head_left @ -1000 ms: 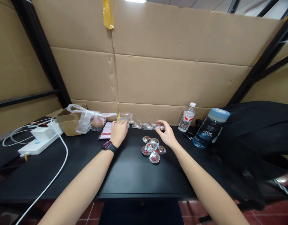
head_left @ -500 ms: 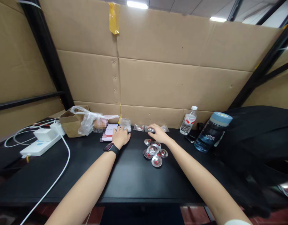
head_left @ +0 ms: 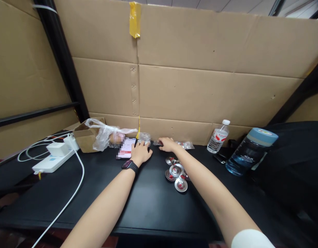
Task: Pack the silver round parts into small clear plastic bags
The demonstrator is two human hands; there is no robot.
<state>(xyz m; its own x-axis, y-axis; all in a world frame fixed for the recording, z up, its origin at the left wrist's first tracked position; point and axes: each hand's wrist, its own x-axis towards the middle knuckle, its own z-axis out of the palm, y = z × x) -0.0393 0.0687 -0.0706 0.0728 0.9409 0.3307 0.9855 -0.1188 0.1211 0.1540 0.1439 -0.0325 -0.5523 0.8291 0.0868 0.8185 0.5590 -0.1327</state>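
The left hand (head_left: 141, 153) lay spread beside the phone (head_left: 127, 147) and the right hand (head_left: 167, 144) reached a clear packet (head_left: 156, 143) at the table's back, its grip impossible to tell, so a low forearm (head_left: 210, 182) sweep risked scattering the piled metal discs (head_left: 176, 170) nearby.

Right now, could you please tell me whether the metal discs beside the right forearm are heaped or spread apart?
Heaped: the metal discs overlap, with one lying across others; the right forearm partly hides another.
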